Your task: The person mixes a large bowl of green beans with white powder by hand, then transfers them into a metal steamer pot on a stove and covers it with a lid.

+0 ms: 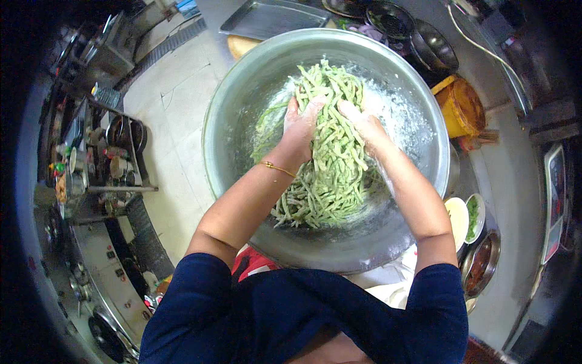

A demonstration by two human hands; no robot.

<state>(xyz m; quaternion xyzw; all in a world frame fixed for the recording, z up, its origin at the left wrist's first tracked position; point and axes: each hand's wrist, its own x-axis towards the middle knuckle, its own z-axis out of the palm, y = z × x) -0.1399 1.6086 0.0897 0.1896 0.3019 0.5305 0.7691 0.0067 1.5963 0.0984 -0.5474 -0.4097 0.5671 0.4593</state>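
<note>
A large round metal basin stands before me, with a heap of long green beans in it. White powder, which looks like flour, coats the beans, and more of the powder lies on the basin's right wall. My left hand grips the heap from its left side, with a thin gold-coloured bracelet on the wrist. From the right, my right hand holds the same heap, its fingers partly hidden among the beans. Powder whitens both hands.
Beyond the basin lie a metal tray and several dark pans. A yellow bucket, a bowl of chopped greens and a metal bowl of reddish food stand at the right. At the left is a loaded metal cart.
</note>
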